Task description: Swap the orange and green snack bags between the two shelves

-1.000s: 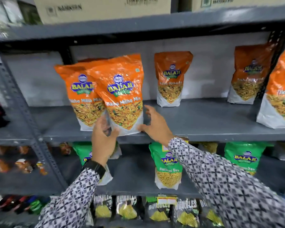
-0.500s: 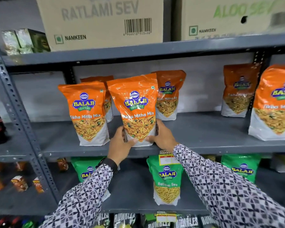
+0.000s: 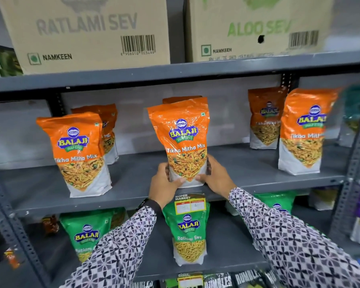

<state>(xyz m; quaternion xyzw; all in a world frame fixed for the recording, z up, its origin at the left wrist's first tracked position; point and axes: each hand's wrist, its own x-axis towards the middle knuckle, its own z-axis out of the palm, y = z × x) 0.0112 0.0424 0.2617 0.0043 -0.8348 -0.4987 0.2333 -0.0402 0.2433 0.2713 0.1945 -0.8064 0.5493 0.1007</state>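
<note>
The left hand (image 3: pixel 164 185) and right hand (image 3: pixel 215 179) are clamped on the lower sides of one orange snack bag (image 3: pixel 183 142), thumbs pressed on its white base at the front, fingers wrapped behind. The bag is held upright between the two hands, its bottom at or just on the upper shelf (image 3: pixel 133 183) near the front edge, about the middle of the shelf's width; contact with the shelf cannot be told for certain. Another orange bag top (image 3: pixel 181 99) is seen directly behind the held one. Patterned sleeves (image 3: pixel 289 235) are seen on both arms, and a dark band at the left wrist. Toward the left end of the upper shelf a second orange bag (image 3: pixel 77 154) is stood upright, well apart from the hands, with a darker one (image 3: pixel 108 129) behind it near the back edge. Toward the right end two more orange bags are stood, one in front (image 3: pixel 303 132), one behind (image 3: pixel 264 119). A price tag (image 3: pixel 190 204) is fixed on the front edge just below the hands. On the lower shelf (image 3: pixel 227 246) a green snack bag (image 3: pixel 188 231) is stood directly under the held bag, another green bag (image 3: pixel 85 233) to the left, partly hidden by the left sleeve, and a third (image 3: pixel 276 201) to the right behind the right arm. Two cardboard boxes, one (image 3: pixel 87 32) on the left and one (image 3: pixel 258 26) on the right, are set on the top shelf (image 3: pixel 175 71).
</note>
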